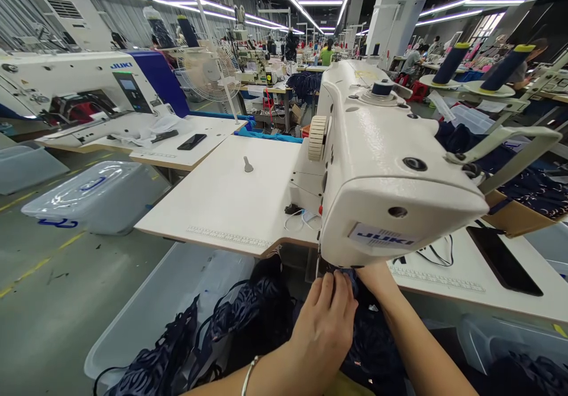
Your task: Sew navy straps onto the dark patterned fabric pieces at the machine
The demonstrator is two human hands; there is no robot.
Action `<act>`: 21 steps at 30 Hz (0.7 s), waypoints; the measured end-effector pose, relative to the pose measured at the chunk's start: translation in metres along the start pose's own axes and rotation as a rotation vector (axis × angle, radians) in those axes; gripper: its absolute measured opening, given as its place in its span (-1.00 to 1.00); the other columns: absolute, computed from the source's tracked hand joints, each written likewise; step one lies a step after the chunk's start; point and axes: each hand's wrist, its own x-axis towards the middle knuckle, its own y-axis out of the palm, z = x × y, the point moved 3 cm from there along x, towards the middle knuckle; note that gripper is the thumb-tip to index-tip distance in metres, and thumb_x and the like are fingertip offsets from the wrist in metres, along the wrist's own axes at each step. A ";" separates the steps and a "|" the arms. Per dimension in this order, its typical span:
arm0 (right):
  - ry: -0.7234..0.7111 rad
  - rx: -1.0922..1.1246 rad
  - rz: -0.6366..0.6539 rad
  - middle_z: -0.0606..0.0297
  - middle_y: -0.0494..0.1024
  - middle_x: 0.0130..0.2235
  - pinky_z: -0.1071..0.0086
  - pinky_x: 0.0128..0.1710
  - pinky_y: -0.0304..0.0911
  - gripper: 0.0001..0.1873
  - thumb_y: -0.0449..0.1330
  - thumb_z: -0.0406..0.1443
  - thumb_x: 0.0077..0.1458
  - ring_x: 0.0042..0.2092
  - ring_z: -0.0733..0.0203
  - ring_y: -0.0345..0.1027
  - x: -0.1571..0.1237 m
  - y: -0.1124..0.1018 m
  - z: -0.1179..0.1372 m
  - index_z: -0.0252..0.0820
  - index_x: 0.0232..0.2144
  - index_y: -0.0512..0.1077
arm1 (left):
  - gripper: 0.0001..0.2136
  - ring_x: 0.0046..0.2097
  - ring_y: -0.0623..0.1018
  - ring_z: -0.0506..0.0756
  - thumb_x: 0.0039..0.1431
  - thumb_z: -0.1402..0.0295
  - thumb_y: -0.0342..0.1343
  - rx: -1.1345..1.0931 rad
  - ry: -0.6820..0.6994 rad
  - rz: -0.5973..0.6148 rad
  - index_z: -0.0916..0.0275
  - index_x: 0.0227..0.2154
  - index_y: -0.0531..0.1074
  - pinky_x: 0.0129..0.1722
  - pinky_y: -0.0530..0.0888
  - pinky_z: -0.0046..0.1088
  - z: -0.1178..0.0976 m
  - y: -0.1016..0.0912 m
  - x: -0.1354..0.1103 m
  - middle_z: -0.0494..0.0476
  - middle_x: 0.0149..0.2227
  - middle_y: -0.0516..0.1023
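Observation:
My left hand (328, 319) has its fingers bent and pressed together on dark navy fabric (349, 279), just below the sewing machine's (399, 177) needle end. The fingertips are close to the slim metal needle bar. My right hand (371, 273) reaches under the machine head from the right; its fingers are hidden behind the head and the cloth. More of the navy garment (377, 340) hangs down between my forearms, with small shiny spots on it. To the left, a heap of navy strappy garments (248, 307) spills over a clear plastic bin (119, 331).
On the white table (213, 200) lies a small grey metal piece (247, 164). A black phone (503, 260) and a black cord (439, 254) are to the right. A second sewing machine (71, 82), a fan (210, 73) and a lidded bin (97, 195) stand left. People work far back.

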 end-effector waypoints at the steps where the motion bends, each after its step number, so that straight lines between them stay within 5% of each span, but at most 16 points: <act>1: 0.008 0.006 0.003 0.18 0.65 -0.28 0.17 -0.05 0.38 -0.71 0.02 -0.36 -0.02 0.00 -0.06 0.42 0.000 0.000 0.000 -0.08 -0.39 0.55 | -0.71 -0.05 0.45 0.18 0.29 0.38 -0.01 -0.004 0.001 -0.001 0.46 -0.03 0.39 -0.06 0.39 -0.27 0.000 0.000 0.000 0.23 -0.05 0.49; 21: 0.050 0.133 -0.022 0.15 0.63 -0.20 0.08 -0.02 0.35 -0.73 0.05 -0.21 0.06 0.00 -0.10 0.42 -0.003 0.002 -0.006 -0.07 -0.30 0.53 | -0.70 -0.07 0.48 0.17 0.29 0.33 0.00 0.023 -0.054 -0.013 0.46 -0.05 0.41 -0.08 0.41 -0.29 0.000 0.000 -0.001 0.26 -0.09 0.52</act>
